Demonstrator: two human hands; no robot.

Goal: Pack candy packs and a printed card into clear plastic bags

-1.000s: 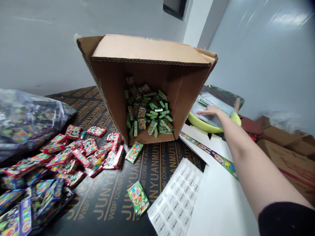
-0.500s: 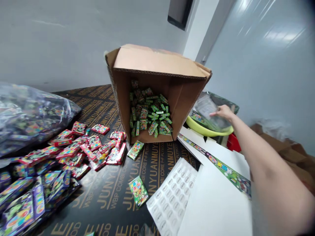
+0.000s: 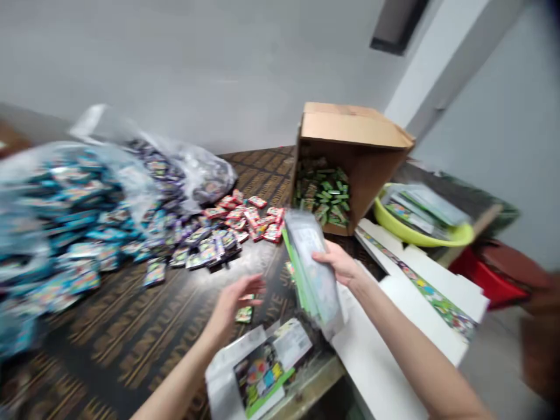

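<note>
My right hand grips a clear plastic-wrapped pack with green edges, holding it tilted above the table; what lies inside is blurred. To its left, my left hand is empty, with its fingers apart and slightly bent. A small green printed box lies on the table just beyond that hand. Below both hands is a white and black printed carton piece with a green strip. White flat cardboard lies under my right forearm.
An open cardboard box on its side holds many small green boxes. Red boxes, purple boxes and blue boxes are heaped leftward, partly in clear bags. A yellow basin with wrapped packs stands at the right, near a red container.
My right hand has moved left from the yellow basin, bringing the wrapped pack over the table. My left hand has come into view. The camera has turned left, showing the blue boxes.
</note>
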